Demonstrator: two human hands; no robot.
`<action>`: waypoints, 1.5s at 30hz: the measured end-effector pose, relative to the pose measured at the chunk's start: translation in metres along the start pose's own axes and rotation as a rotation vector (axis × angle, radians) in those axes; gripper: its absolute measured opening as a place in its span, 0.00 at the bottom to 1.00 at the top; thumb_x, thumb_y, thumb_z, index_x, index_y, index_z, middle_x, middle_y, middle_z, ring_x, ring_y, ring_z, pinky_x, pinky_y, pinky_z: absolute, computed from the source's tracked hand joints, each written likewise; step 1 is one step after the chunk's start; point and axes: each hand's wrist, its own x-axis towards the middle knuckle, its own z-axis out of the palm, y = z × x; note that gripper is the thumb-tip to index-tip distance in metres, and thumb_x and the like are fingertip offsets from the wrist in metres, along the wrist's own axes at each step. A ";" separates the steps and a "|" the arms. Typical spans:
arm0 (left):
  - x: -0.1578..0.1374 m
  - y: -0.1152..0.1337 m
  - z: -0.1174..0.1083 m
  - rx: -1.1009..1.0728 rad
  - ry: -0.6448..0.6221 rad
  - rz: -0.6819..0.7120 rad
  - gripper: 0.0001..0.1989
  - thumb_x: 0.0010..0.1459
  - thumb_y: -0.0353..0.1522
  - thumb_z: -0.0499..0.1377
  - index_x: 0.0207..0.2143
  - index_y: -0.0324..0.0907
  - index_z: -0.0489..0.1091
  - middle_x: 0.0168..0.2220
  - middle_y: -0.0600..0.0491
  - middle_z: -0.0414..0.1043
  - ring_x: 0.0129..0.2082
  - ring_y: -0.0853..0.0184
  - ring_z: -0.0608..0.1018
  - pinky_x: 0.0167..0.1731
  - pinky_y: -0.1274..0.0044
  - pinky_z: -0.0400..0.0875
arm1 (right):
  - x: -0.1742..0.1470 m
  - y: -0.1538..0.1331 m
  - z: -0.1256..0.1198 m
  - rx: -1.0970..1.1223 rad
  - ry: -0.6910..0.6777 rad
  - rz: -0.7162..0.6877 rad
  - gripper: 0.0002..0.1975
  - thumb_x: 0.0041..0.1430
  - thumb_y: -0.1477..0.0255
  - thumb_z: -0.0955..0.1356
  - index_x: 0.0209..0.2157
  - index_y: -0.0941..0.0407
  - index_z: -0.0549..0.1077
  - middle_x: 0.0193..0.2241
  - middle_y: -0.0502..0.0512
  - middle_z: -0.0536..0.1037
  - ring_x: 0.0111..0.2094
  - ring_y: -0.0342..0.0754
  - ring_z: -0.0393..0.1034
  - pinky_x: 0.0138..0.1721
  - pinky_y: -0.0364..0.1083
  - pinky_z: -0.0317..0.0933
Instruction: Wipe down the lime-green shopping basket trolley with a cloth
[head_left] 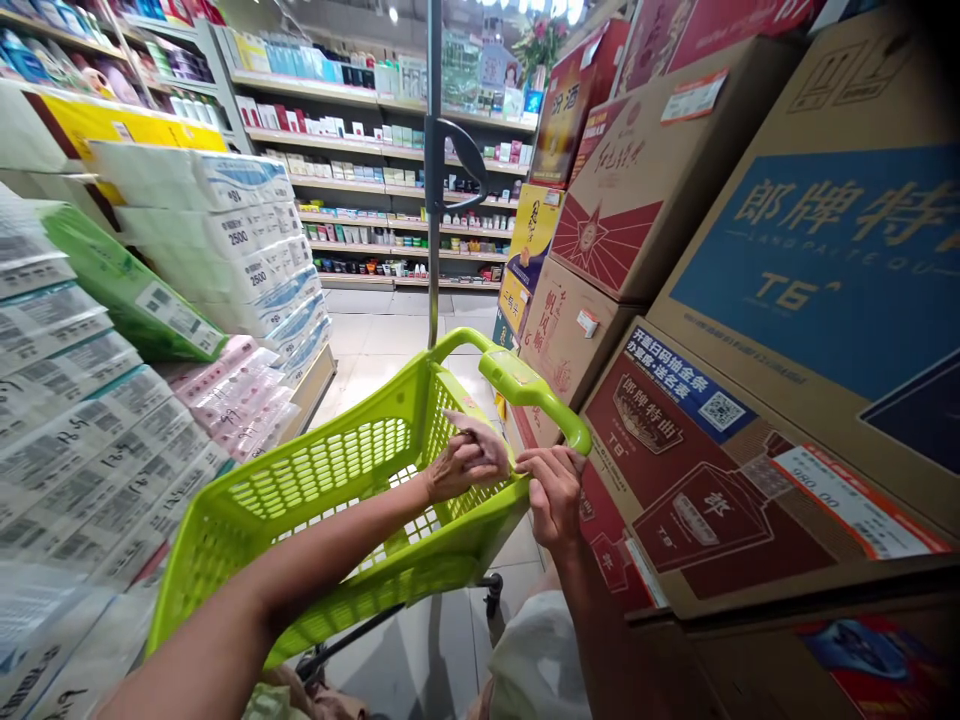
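Note:
A lime-green shopping cart [330, 460] with a slotted basket stands in front of me, and nothing shows inside the part of the basket I can see. My left hand [463, 462] reaches over the basket and is closed on a crumpled pinkish-grey cloth [487, 440] at the handle end. Beside it, my right hand [553, 490] rests against the basket's corner, just under the lower end of the green handle [525, 380]. Its fingers are curled, and whatever may be between them is hidden.
Cardboard cartons [600, 230] with price tags are stacked close on the right. Packs of tissue paper [217, 240] are piled on the left. A metal pole [433, 250] with a dark loop handle rises behind the cart. Shelves [382, 145] of small boxes and bottles line the back.

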 end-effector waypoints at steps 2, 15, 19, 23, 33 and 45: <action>0.018 -0.011 -0.010 0.020 0.034 0.095 0.09 0.71 0.32 0.56 0.43 0.49 0.77 0.45 0.49 0.76 0.53 0.58 0.74 0.62 0.58 0.69 | 0.001 0.002 -0.001 0.062 0.005 0.001 0.11 0.64 0.73 0.57 0.36 0.52 0.70 0.38 0.54 0.79 0.40 0.53 0.70 0.49 0.56 0.53; 0.059 0.051 -0.053 -0.204 -0.116 -0.351 0.19 0.62 0.26 0.52 0.53 0.44 0.73 0.52 0.46 0.73 0.56 0.57 0.73 0.61 0.61 0.69 | 0.004 0.008 0.007 0.180 0.070 0.070 0.18 0.67 0.68 0.55 0.48 0.52 0.72 0.51 0.59 0.78 0.50 0.56 0.71 0.53 0.58 0.59; 0.053 0.086 -0.070 -0.343 -0.257 -0.176 0.16 0.69 0.32 0.52 0.54 0.45 0.74 0.55 0.46 0.74 0.59 0.57 0.74 0.62 0.65 0.71 | 0.002 0.007 0.010 0.132 0.128 0.197 0.26 0.66 0.67 0.56 0.64 0.51 0.62 0.63 0.63 0.68 0.50 0.55 0.69 0.55 0.58 0.63; 0.022 0.106 -0.097 -0.281 -0.277 -0.110 0.17 0.72 0.34 0.51 0.54 0.48 0.77 0.55 0.45 0.74 0.61 0.58 0.75 0.63 0.67 0.71 | 0.002 0.007 0.004 0.122 0.076 0.228 0.29 0.66 0.70 0.55 0.68 0.50 0.58 0.60 0.61 0.69 0.47 0.53 0.69 0.58 0.59 0.61; -0.010 0.154 -0.081 0.081 -0.206 -0.214 0.15 0.71 0.41 0.56 0.53 0.47 0.76 0.60 0.44 0.67 0.54 0.58 0.76 0.59 0.65 0.72 | 0.001 -0.003 -0.003 -0.171 -0.079 0.272 0.29 0.67 0.72 0.53 0.68 0.57 0.57 0.58 0.66 0.72 0.58 0.56 0.66 0.65 0.58 0.51; -0.115 0.160 -0.101 0.481 0.078 -0.444 0.09 0.71 0.34 0.55 0.46 0.47 0.75 0.56 0.43 0.72 0.51 0.54 0.74 0.52 0.62 0.70 | 0.000 -0.005 -0.004 -0.329 -0.147 0.249 0.22 0.66 0.73 0.58 0.57 0.57 0.72 0.54 0.63 0.77 0.56 0.57 0.65 0.63 0.55 0.49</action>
